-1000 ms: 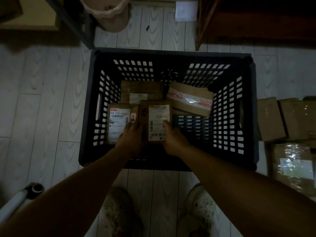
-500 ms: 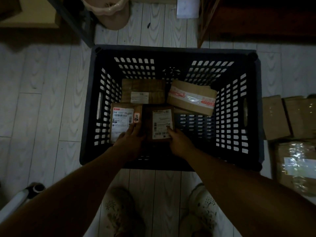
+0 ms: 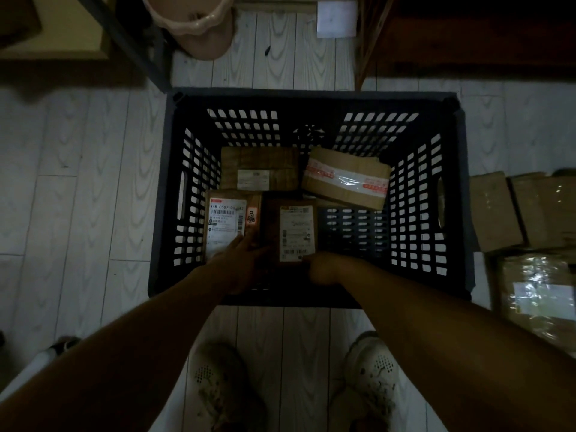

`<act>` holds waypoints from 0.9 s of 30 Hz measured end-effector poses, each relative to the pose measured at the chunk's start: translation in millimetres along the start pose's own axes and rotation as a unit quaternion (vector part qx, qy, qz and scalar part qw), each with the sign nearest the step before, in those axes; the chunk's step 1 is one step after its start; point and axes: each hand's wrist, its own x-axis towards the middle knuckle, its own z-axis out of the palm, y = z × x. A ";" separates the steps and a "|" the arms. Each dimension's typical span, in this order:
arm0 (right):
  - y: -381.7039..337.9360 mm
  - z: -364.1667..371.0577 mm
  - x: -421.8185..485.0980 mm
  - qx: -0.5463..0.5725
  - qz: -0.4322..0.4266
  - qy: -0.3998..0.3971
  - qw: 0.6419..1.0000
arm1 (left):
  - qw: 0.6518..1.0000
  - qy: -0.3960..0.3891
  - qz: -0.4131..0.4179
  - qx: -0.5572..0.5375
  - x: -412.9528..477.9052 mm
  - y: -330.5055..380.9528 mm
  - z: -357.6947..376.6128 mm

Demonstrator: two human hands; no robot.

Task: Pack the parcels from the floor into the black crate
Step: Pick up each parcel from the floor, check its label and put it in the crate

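Observation:
The black crate (image 3: 461, 194) stands on the pale plank floor in front of me. Inside it, a brown parcel (image 3: 258, 163) lies at the far left and a taped parcel (image 3: 346, 179) leans at the far right. A labelled parcel (image 3: 226, 222) lies at the near left. Beside it lies a small brown parcel with a white label (image 3: 294, 229), flat on the crate floor. My left hand (image 3: 240, 265) grips its near left edge and my right hand (image 3: 324, 269) its near right corner. The near ends of both parcels are hidden by my hands.
More brown parcels (image 3: 495, 210) lie on the floor to the right of the crate, with a plastic-wrapped one (image 3: 539, 291) nearer me. A beige pot (image 3: 193, 26) and a dark shelf leg (image 3: 134, 42) stand beyond the crate. Dark wooden furniture (image 3: 467, 42) is at the far right. My shoes are below.
The small labelled parcel went down from a raised position to lie flat beside the near-left parcel. Both hands sank deeper into the crate with it.

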 end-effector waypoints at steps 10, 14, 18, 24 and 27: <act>7.3 1.7 29.5 0.057 0.049 0.123 0.989 | 0.997 0.050 -0.061 -0.016 18.2 0.2 8.1; 8.7 3.2 35.5 0.060 0.032 0.138 0.988 | 0.991 0.072 -0.095 -0.063 23.2 -7.6 4.1; 6.6 5.4 39.3 0.032 0.045 0.145 0.988 | 0.993 0.037 -0.076 -0.078 24.8 -12.6 0.6; 3.3 -10.7 -25.9 0.005 0.009 0.156 0.988 | 0.996 0.021 -0.073 -0.043 -22.3 -11.4 -30.2; -1.3 -32.4 -96.6 -0.018 -0.030 0.163 0.986 | 0.987 0.043 -0.099 -0.122 -73.7 -0.1 -58.1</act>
